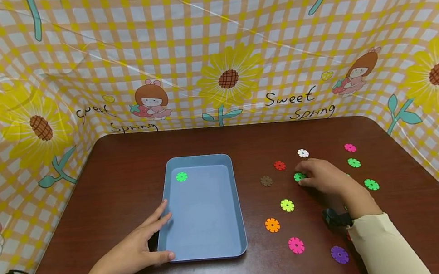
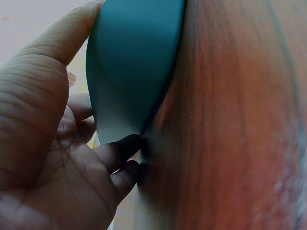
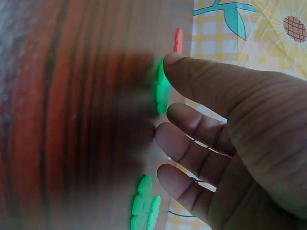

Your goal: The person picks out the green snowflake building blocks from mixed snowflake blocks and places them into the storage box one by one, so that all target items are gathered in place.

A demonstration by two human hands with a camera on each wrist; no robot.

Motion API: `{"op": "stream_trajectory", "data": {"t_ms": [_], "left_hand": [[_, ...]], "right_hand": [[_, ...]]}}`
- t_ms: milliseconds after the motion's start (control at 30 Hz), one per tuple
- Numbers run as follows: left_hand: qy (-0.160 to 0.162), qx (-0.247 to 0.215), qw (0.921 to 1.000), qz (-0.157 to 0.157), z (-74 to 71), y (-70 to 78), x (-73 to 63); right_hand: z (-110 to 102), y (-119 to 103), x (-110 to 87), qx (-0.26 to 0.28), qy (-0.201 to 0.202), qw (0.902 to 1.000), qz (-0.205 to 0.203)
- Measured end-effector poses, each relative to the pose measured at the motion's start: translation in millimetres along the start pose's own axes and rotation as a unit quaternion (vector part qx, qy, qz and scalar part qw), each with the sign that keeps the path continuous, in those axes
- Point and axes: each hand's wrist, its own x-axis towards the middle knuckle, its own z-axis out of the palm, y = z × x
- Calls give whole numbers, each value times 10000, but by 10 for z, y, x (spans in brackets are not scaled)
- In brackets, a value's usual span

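A blue-grey rectangular tray (image 1: 200, 212) stands left of centre on the table. One bright green notched disc (image 1: 182, 177) lies inside it near the far left corner. My left hand (image 1: 134, 248) is spread against the tray's left side. Its thumb touches the near left corner; the fingertips touch the left rim. In the left wrist view, the tray's wall (image 2: 134, 57) shows beside the thumb. My right hand (image 1: 325, 178) reaches down over a green notched disc (image 1: 299, 177), with thumb and fingertips around its edge. In the right wrist view, the thumb touches this disc (image 3: 161, 88), which lies on the table; the index finger is hidden.
Loose discs lie about the right hand: white (image 1: 303, 153), red (image 1: 279, 165), brown (image 1: 266, 181), yellow (image 1: 287, 205), orange (image 1: 272, 225), pink (image 1: 296, 245), purple (image 1: 339, 255) and several green (image 1: 371, 184). Patterned cloth (image 1: 174, 37) walls the table's back and sides.
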Motion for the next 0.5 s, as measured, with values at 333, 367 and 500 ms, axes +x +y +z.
{"op": "stream_trajectory", "data": {"t_ms": [333, 367, 500], "left_hand": [[90, -7, 9999, 56, 1, 2, -24], [96, -1, 9999, 57, 0, 3, -24], [85, 4, 10000, 30, -10, 12, -19]], "right_hand": [[41, 37, 18, -136, -30, 9999, 16], [41, 38, 19, -130, -31, 9999, 32], [41, 43, 22, -93, -19, 9999, 68]]}}
